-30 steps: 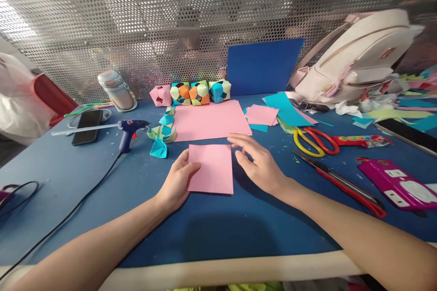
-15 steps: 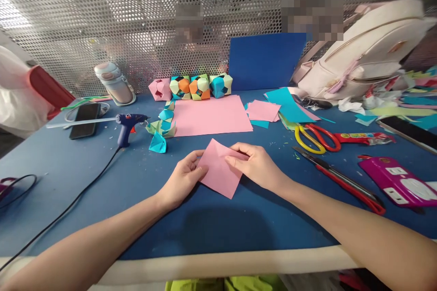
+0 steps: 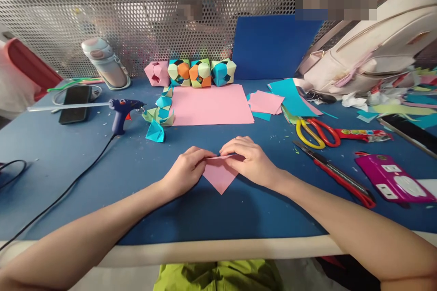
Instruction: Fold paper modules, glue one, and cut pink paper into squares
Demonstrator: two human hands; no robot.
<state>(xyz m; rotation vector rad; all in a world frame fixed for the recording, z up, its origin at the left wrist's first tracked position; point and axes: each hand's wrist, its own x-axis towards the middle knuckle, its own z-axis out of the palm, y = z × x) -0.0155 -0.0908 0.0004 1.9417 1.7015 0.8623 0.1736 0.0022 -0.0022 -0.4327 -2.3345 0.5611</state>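
A small pink paper square [image 3: 221, 176] is bent into a triangle, its point towards me and its fold along the top. My left hand [image 3: 187, 166] pinches the fold's left end between thumb and fingers. At the right end, my right hand [image 3: 251, 160] grips the same paper, fingers bent over the fold. Both hands are close together above the blue table [image 3: 191, 218]. Behind them lies a large pink sheet [image 3: 211, 105]. Several folded paper cubes [image 3: 179, 73] stand in a row beyond it.
A blue glue gun [image 3: 119, 113], a phone [image 3: 75, 102] and a bottle [image 3: 105, 63] are at left. Scissors [image 3: 319, 134], a utility knife [image 3: 336, 175] and a purple power strip [image 3: 392, 179] lie right. Small pink squares [image 3: 265, 102] and a backpack [image 3: 368, 50] are behind.
The pink square was spread nearly flat between my hands; now it is doubled over into a triangle. My hands have come closer together along its upper edge. The camera view has shifted slightly.
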